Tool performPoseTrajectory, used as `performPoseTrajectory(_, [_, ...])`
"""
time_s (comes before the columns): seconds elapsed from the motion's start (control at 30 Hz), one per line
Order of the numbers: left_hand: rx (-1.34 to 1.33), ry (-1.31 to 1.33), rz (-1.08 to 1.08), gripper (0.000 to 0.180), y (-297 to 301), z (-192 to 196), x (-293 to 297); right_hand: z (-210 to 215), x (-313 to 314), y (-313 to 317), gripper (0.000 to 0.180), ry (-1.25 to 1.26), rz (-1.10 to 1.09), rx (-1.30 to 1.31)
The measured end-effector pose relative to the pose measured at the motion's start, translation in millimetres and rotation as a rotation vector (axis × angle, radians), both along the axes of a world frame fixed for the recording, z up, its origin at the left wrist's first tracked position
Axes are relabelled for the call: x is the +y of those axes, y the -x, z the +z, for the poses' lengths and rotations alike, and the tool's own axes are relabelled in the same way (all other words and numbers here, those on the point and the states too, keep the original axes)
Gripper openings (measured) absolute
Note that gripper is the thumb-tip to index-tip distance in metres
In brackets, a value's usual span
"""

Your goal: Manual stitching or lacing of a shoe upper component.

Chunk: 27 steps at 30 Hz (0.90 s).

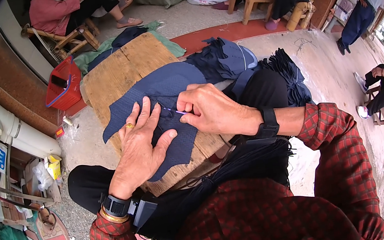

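Note:
A navy textured fabric piece (156, 83) with curved edges lies on the small wooden table (111, 85) before me. My left hand (141, 140) is spread on it, palm down, fingers apart, with a ring on one finger. Dark cord (162, 96) runs across the fabric by its fingertips. Between thumb and bent fingers, my right hand (215, 108) grips a thin purple rod-like tool (174, 111), perhaps a crochet hook. The tool points left toward my left fingertips; its tip is too small to make out against the fabric.
More navy pieces (227, 56) lie at the table's right corner, beside a bundle of dark cords (290, 74). Dark cords (212, 182) also cover my lap. A red basket (63, 85) stands left of the table. Other people sit on low chairs beyond and to the right.

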<state>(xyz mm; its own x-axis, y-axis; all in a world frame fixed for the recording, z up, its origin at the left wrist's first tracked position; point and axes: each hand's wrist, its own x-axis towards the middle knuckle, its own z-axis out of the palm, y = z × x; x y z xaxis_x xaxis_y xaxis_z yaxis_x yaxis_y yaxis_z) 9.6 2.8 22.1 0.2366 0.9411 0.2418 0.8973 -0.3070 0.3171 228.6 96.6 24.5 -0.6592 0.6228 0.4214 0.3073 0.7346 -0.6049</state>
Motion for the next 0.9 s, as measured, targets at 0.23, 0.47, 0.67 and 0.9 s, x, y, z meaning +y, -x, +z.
performPoseTrajectory(0.23, [-0.097, -0.147, 0.084, 0.063, -3, -20, -1, -1, -2, -7, 0.021, -0.106, -0.027, -0.107])
performPoseTrajectory(0.47, [-0.157, -0.143, 0.046, 0.065, -3, -13, -2, -5, 17, 7, 0.022, -0.227, 0.003, -0.092])
performPoseTrajectory(0.67, [-0.26, -0.111, -0.035, 0.038, 5, -17, -2, 38, 38, 24, 0.012, -0.254, 0.207, -0.205])
performPoseTrajectory(0.9, [-0.2, -0.07, -0.201, 0.033, 21, -14, 11, 39, 46, 51, 0.018, -0.385, 0.295, -0.453])
